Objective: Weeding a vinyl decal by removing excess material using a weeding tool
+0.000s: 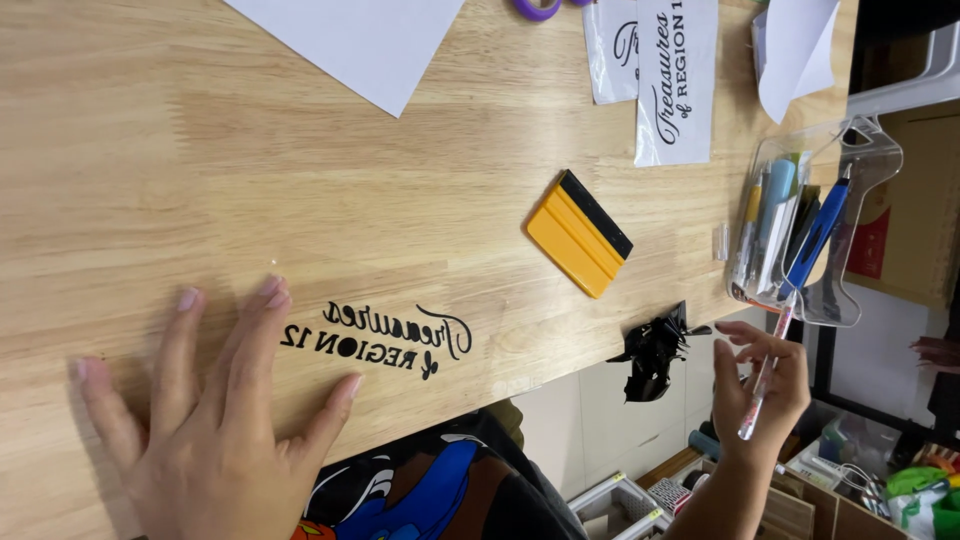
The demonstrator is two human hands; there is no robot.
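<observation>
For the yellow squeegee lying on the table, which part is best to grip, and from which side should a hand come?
Probably grip the squeegee by its yellow ribbed body, across the two short edges, coming from above. It lies flat on the table with bare wood all around, and the ribs should give hold. Leave the black strip along one long edge free, since that looks like the working edge.

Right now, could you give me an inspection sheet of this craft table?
Surface: light wooden table.
Job's things: black vinyl lettering decal lying on the wood; thin pen-like tool.
Clutter: yellow squeegee with black edge, crumpled black vinyl scraps, clear plastic tool tray, white paper sheets, printed transfer strips.
Hands: left hand flat on the wood beside the decal; right hand gripping the tool.
Cables: nothing seen.
Surroundings: storage bins below.
</observation>
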